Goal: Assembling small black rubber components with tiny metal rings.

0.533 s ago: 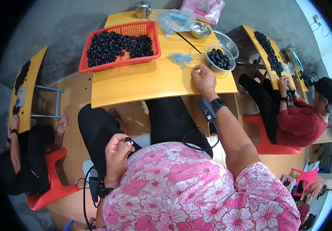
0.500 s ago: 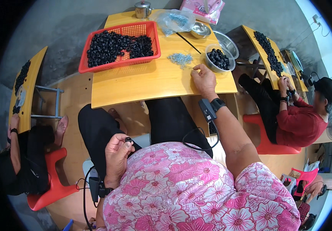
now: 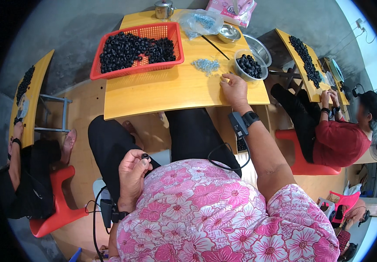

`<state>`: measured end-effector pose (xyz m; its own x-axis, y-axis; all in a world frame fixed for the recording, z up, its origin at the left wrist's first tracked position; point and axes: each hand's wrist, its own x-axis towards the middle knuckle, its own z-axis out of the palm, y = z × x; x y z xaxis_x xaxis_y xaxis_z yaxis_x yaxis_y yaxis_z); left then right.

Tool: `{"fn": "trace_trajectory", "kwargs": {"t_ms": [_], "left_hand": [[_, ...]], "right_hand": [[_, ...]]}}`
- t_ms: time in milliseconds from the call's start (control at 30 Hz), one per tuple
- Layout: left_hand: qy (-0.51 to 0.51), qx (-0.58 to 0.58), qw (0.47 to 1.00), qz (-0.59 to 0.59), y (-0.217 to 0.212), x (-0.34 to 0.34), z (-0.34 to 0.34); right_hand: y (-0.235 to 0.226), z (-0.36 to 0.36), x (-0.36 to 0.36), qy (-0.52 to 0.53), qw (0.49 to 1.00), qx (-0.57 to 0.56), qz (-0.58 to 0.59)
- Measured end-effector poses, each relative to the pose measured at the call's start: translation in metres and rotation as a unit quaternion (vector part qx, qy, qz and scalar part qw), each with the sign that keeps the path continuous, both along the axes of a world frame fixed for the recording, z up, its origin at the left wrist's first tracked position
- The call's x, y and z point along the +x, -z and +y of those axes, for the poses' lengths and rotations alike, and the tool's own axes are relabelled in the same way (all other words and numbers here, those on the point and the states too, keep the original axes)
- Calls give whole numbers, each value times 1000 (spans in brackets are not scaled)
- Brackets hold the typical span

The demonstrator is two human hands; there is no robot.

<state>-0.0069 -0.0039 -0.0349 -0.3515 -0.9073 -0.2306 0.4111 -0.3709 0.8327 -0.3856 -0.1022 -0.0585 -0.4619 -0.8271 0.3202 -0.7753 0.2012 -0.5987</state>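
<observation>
My left hand (image 3: 132,173) is held close to my chest over my lap, its fingertips pinching a small black ring-shaped part (image 3: 145,156). My right hand (image 3: 234,88) reaches forward and rests palm down on the yellow wooden table (image 3: 162,91), fingers bent, just left of a clear bowl (image 3: 250,65) of black ring parts. A small heap of tiny silvery pieces (image 3: 205,65) lies on the table beyond that hand. A red plastic basket (image 3: 137,49) heaped with black rings stands at the table's far left.
A metal cup (image 3: 164,8), a clear bag (image 3: 201,21), a steel bowl (image 3: 229,32), a pink packet (image 3: 236,8) and a large metal basin (image 3: 258,48) crowd the far end. A person in red (image 3: 337,135) works at the right table; another sits at the left (image 3: 27,174).
</observation>
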Motion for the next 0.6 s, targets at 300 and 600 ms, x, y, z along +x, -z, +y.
{"fn": "trace_trajectory", "kwargs": {"t_ms": [300,600], "left_hand": [[4,2,1000,1,0,-1,-2],[-14,7,1000,10,-1,2,1]], "right_hand": [[0,5,-4,13,996,17,83],[2,12,-2,14,998,32,56]]}}
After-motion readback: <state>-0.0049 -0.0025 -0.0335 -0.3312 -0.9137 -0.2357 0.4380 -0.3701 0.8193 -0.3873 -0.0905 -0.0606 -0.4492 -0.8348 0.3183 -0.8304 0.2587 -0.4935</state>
